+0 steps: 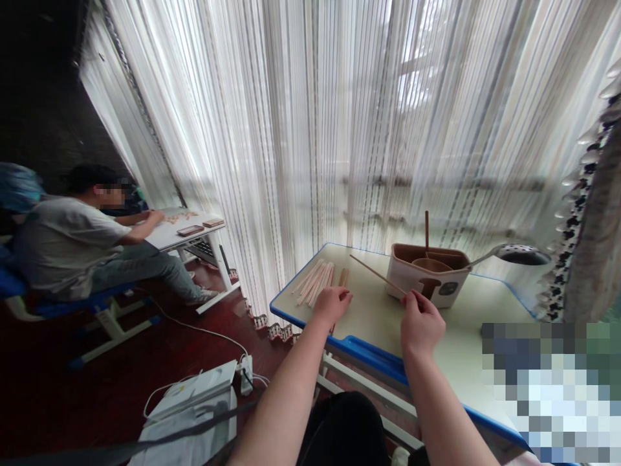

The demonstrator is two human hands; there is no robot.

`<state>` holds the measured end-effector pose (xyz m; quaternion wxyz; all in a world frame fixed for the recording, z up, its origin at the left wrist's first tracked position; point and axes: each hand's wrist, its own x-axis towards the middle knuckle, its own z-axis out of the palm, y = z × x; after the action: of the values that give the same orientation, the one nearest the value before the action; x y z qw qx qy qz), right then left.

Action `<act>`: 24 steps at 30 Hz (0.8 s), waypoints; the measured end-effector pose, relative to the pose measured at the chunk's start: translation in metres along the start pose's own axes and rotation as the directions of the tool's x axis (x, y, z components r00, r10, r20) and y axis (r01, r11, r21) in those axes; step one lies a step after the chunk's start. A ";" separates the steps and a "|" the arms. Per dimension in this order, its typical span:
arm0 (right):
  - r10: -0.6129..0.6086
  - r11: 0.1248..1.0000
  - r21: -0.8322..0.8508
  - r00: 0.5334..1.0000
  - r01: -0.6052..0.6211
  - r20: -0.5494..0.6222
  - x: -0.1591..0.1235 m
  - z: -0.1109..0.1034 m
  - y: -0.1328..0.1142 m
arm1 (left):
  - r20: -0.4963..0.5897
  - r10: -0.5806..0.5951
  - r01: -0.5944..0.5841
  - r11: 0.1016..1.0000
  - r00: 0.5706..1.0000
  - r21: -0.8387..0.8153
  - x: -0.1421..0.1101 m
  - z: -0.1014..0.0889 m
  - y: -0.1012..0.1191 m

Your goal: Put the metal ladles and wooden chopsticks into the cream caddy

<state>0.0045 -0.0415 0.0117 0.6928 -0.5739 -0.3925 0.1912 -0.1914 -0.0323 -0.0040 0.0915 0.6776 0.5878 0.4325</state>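
My right hand [423, 321] is closed on one end of a thin wooden chopstick [373, 272], whose other end points up and left over the table. My left hand [334, 304] is curled at the table's left side, its fingers drawn together; whether anything is in them is hidden. Just beyond it lies a loose bundle of pale chopsticks, seemingly paper-wrapped [315, 283]. A few browner chopsticks [344, 277] lie partly under that hand. Behind my right hand stands a cream and brown utensil holder [395, 278], with a slotted ladle [521, 254] leaning out rightward and a brown handle [427, 230] upright.
The pale table [373, 317] has a raised blue edge. White curtains [315, 129] hang right behind it. Leftward, a seated person [72, 233] works at another table [169, 239] with small pieces on it. A power strip [246, 375] and cables lie below. A pixelated area covers the lower right.
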 end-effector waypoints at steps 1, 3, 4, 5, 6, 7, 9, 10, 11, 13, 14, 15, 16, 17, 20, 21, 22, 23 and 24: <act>-0.011 1.000 0.019 1.000 0.011 0.003 -0.001 0.000 -0.001 | -0.034 -0.016 0.014 0.999 0.999 -0.052 0.000 -0.001 0.000; 0.004 0.998 0.063 0.999 -0.007 0.054 -0.002 0.002 -0.002 | -0.130 -0.077 0.054 0.983 0.988 -0.173 0.001 -0.003 0.000; 0.028 0.995 0.091 0.995 -0.036 0.091 -0.002 0.003 -0.001 | -0.182 -0.119 0.076 0.971 0.976 -0.228 0.001 -0.004 -0.001; 0.059 0.989 0.125 0.990 -0.075 0.129 -0.002 0.004 0.000 | -0.227 -0.161 0.095 0.956 0.961 -0.276 0.002 -0.005 -0.002; 0.090 0.979 0.167 0.982 -0.118 0.167 -0.002 0.006 0.001 | -0.260 -0.204 0.116 0.940 0.944 -0.320 0.002 -0.007 -0.004; 0.118 0.964 0.212 0.972 -0.161 0.203 -0.001 0.008 0.003 | -0.284 -0.247 0.134 0.922 0.926 -0.363 0.003 -0.008 -0.006; 0.158 0.924 0.295 0.947 -0.242 0.280 -0.001 0.010 0.005 | -0.314 -0.327 0.166 0.880 0.891 -0.445 0.004 -0.009 -0.011; 0.174 0.902 0.327 0.931 -0.281 0.320 -0.001 0.011 0.006 | -0.318 -0.356 0.172 0.857 0.879 -0.486 0.004 -0.009 -0.013; 0.187 0.882 0.347 0.912 -0.319 0.364 -0.002 0.012 0.007 | -0.315 -0.373 0.166 0.833 0.873 -0.528 0.005 -0.008 -0.015; 0.204 0.849 0.361 0.870 -0.386 0.448 -0.003 0.013 0.006 | -0.296 -0.373 0.119 0.774 0.879 -0.621 0.005 -0.008 -0.015; 0.206 0.839 0.360 0.851 -0.408 0.484 -0.004 0.014 0.005 | -0.287 -0.367 0.086 0.733 0.885 -0.675 0.005 -0.008 -0.013; 0.204 0.835 0.356 0.837 -0.420 0.508 -0.005 0.014 0.004 | -0.276 -0.365 0.053 0.682 0.889 -0.729 0.005 -0.009 -0.011; 0.201 0.836 0.350 0.829 -0.423 0.522 -0.006 0.015 0.002 | -0.260 -0.369 0.031 0.624 0.893 -0.781 0.004 -0.010 -0.009; 0.199 0.839 0.342 0.824 -0.423 0.530 -0.007 0.015 0.002 | -0.233 -0.374 0.022 0.565 0.897 -0.825 0.003 -0.011 -0.006; 0.205 0.852 0.313 0.817 -0.420 0.540 -0.007 0.016 0.002 | -0.117 -0.361 0.053 0.428 0.925 -0.902 -0.001 -0.014 0.002; 0.208 0.855 0.302 0.811 -0.422 0.547 -0.007 0.017 0.003 | -0.086 -0.349 0.067 0.403 0.933 -0.913 -0.002 -0.015 0.004; 0.212 0.858 0.286 0.801 -0.427 0.560 -0.007 0.017 0.004 | -0.065 -0.338 0.075 0.385 0.939 -0.920 -0.003 -0.016 0.005; 0.215 0.863 0.264 0.786 -0.430 0.579 -0.007 0.017 0.006 | -0.051 -0.330 0.080 0.372 0.942 -0.925 -0.003 -0.016 0.005; 0.219 0.874 0.230 0.769 -0.428 0.600 -0.007 0.017 0.007 | -0.045 -0.328 0.080 0.360 0.944 -0.930 -0.004 -0.016 0.005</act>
<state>-0.0115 -0.0335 0.0040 0.5951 -0.4184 -0.4290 0.5355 -0.1986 -0.0432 0.0071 0.4368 0.3813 0.3364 0.7421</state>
